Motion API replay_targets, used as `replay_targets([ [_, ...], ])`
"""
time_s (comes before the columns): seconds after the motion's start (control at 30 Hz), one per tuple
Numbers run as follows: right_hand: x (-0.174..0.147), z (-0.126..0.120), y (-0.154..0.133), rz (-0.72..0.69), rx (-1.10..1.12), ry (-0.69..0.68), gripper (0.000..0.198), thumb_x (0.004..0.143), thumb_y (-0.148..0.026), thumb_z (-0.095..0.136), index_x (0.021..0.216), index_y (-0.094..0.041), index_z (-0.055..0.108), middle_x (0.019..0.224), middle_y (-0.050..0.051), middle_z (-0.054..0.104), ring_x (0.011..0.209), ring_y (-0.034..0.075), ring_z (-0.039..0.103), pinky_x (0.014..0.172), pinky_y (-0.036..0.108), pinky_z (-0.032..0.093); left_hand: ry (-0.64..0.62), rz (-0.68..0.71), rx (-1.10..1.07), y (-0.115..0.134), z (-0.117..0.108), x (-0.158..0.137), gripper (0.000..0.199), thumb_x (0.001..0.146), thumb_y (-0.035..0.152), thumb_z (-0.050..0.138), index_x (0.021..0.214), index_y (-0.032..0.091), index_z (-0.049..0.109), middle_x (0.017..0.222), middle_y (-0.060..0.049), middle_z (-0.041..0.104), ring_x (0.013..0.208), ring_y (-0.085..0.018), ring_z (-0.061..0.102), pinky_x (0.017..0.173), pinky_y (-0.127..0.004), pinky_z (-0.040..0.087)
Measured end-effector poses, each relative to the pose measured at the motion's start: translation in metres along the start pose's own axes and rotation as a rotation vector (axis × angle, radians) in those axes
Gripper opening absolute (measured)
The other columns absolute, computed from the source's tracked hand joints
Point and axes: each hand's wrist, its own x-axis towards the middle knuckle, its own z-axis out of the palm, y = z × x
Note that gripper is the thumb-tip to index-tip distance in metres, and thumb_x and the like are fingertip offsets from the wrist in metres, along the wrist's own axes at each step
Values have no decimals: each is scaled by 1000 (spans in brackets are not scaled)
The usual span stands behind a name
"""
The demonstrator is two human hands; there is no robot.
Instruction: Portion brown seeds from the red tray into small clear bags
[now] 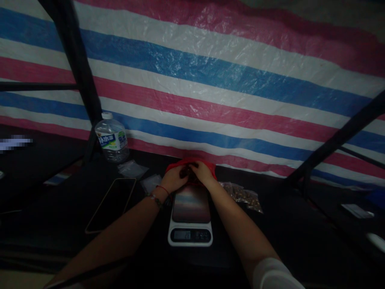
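Observation:
A red bag (173, 164) lies at the far end of the kitchen scale, its mouth turned toward me, with dark brown contents (190, 173) showing inside. My left hand (177, 179) reaches into the mouth from the left, fingers curled in among the contents. From the right comes my right hand (202, 172), its fingers bent inward at the same spot. The fingertips of both are partly hidden in the dark, so what they pinch is unclear. Below my wrists is the white kitchen scale (190, 241), with a dark reflective plate and a lit display.
Small filled clear bags (251, 199) lie right of the scale. On the left are flat clear bags (132, 169), a phone (112, 204) and a large clear bottle (112, 140). Behind the black table hangs a striped plastic sheet (192, 100); dark poles (80, 60) stand at both sides.

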Motion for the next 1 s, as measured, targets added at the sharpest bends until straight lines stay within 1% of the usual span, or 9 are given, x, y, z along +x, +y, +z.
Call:
replay_targets([
  [0.17, -8, -1, -13, -145, 41, -88, 28, 83, -8, 52, 101, -19, 70, 105, 6, 70, 98, 17, 64, 91, 30, 48, 3, -25, -6, 0, 0, 1, 39, 76, 26, 59, 114, 19, 62, 101, -6, 71, 92, -21, 66, 82, -29, 51],
  [0.27, -11, -3, -14, -196, 49, -137, 30, 85, -9, 48, 105, -19, 68, 108, 6, 70, 100, 17, 64, 93, 30, 48, 37, -35, 23, -1, 0, 2, 35, 75, 25, 59, 110, 19, 64, 100, -6, 71, 92, -21, 66, 83, -29, 51],
  [0.33, -10, -3, -14, -206, 63, -122, 36, 85, -6, 44, 111, -19, 66, 114, 5, 68, 106, 16, 62, 97, 30, 46, 40, -37, 27, -2, -1, 3, 30, 77, 26, 58, 105, 19, 66, 96, -6, 71, 90, -21, 67, 82, -29, 51],
  [0.43, -10, -2, -13, -158, 61, -61, 40, 84, -3, 41, 113, -19, 65, 118, 6, 66, 110, 16, 59, 100, 31, 43, 28, -31, 4, -1, -2, 2, 27, 79, 30, 57, 102, 19, 68, 93, -6, 72, 88, -21, 67, 81, -30, 51],
  [0.6, -9, 0, -11, -108, 90, -69, 34, 83, -3, 45, 103, -18, 67, 108, 5, 69, 102, 16, 62, 96, 31, 46, 49, -39, -15, -2, -1, 2, 38, 77, 28, 59, 114, 20, 64, 104, -6, 71, 95, -22, 66, 85, -30, 51],
  [0.7, -9, 0, -10, -21, 74, -22, 28, 88, -11, 46, 106, -18, 67, 109, 7, 69, 103, 17, 63, 96, 33, 46, 69, -31, -7, -4, 0, 2, 39, 77, 27, 59, 114, 20, 64, 107, -6, 70, 98, -22, 65, 89, -31, 50],
  [0.77, -9, -1, -9, 24, 79, -36, 26, 91, -18, 47, 109, -17, 66, 109, 8, 69, 102, 18, 64, 94, 34, 47, 79, -48, 4, -6, 1, 3, 41, 77, 27, 59, 117, 18, 62, 107, -7, 70, 98, -22, 65, 89, -31, 50],
  [0.9, -8, 1, -6, 4, 103, -125, 24, 87, -14, 52, 105, -17, 68, 107, 7, 70, 98, 17, 65, 91, 31, 48, 64, -68, 42, -7, 2, 4, 39, 78, 29, 58, 114, 18, 64, 102, -7, 71, 95, -22, 66, 86, -31, 51],
  [1.0, -7, 4, -3, 0, 99, -103, 24, 86, -11, 52, 102, -18, 69, 105, 6, 70, 97, 17, 65, 93, 32, 48, 58, -57, 56, -7, 1, 4, 35, 78, 30, 58, 111, 18, 65, 100, -7, 71, 94, -22, 66, 86, -31, 51],
])
